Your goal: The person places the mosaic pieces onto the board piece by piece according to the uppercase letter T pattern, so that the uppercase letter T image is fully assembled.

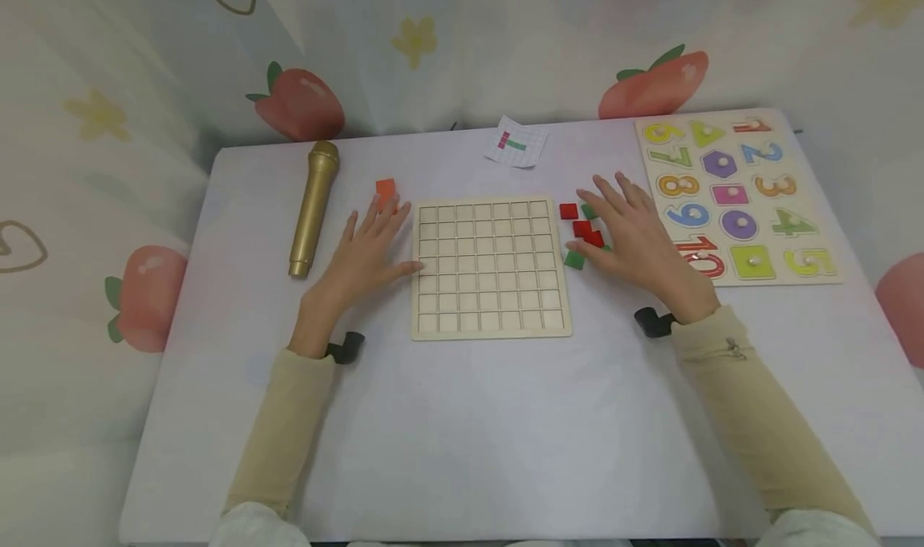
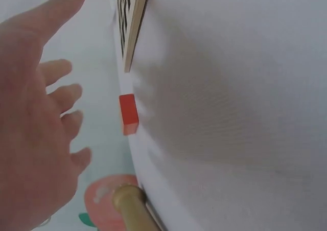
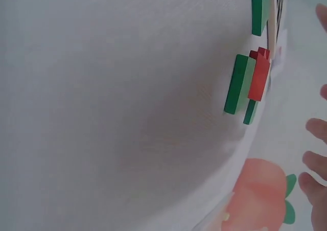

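Observation:
A pale wooden grid board (image 1: pixel 491 268) lies flat on the white table between both hands. My left hand (image 1: pixel 361 260) hovers by the board's left edge with fingers spread, holding nothing. Just past its fingertips are orange blocks (image 1: pixel 386 186), partly covered by the fingers; the left wrist view shows one orange-red block (image 2: pixel 129 111) on the cloth, apart from the hand. Over several small red tiles (image 1: pixel 569 211) and green tiles (image 1: pixel 574 260) at the board's right, my right hand (image 1: pixel 634 241) is spread and grips nothing. Some tiles are hidden beneath it.
A gold microphone (image 1: pixel 314 210) lies at the left. Behind the board is a paper card (image 1: pixel 516 143) with a pink and green grid pattern. At the right rests a number-and-shape peg puzzle (image 1: pixel 783 274). A strawberry-print cloth (image 1: pixel 462 42) hangs behind the table.

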A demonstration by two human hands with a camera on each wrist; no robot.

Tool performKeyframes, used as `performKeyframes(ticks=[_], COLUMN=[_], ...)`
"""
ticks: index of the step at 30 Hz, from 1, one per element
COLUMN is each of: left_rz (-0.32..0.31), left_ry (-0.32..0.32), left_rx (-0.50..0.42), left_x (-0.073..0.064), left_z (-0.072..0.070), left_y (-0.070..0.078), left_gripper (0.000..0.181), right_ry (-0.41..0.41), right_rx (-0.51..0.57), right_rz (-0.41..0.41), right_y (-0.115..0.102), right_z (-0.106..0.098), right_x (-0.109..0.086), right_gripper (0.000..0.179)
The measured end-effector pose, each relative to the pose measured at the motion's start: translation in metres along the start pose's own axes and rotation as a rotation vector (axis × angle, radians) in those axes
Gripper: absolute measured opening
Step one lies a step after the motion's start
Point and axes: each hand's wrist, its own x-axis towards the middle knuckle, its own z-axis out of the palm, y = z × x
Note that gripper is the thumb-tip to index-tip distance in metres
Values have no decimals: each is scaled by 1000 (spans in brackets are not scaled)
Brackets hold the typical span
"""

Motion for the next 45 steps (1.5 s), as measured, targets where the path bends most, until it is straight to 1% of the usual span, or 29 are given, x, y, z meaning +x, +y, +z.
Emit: performKeyframes(ticks=[3, 6, 11, 15, 19, 24, 29, 36, 39, 45], left_rz=[4, -9, -41, -21, -1, -21, -33, -38, -38, -45], left_ry=[-95, -156, -206, -240, -256, -265, -269, -268, -271, -274], left_rx=[-64, -111, -139, -155, -168, -184, -184, -208, -210, -215], left_x=[-3, -5, -5, -1, 2, 4, 4, 5, 5, 4], left_z=[3, 5, 8, 12, 14, 15, 15, 15, 14, 13], left_y=[1, 2, -2, -6, -7, -5, -2, 1, 2, 1], left_gripper=[104, 109, 114, 117, 119, 120, 122, 123, 122, 122], right_ry=[-49, -109, -170, -211, -233, -242, -253, -203, -183, -150], right_rx=[74, 141, 209, 219, 204, 197, 214, 197, 238, 341], right_rz=[35, 72, 93, 143, 183, 214, 265, 230, 238, 288], right_y=[-2, -3, 2, 9, 13, 13, 12, 11, 10, 1], right_z=[0, 0, 3, 5, 6, 7, 8, 6, 6, 3], right_x=[5, 11, 27, 38, 46, 52, 54, 52, 49, 45], right_gripper=[70, 63, 54, 50, 47, 39, 37, 27, 25, 27])
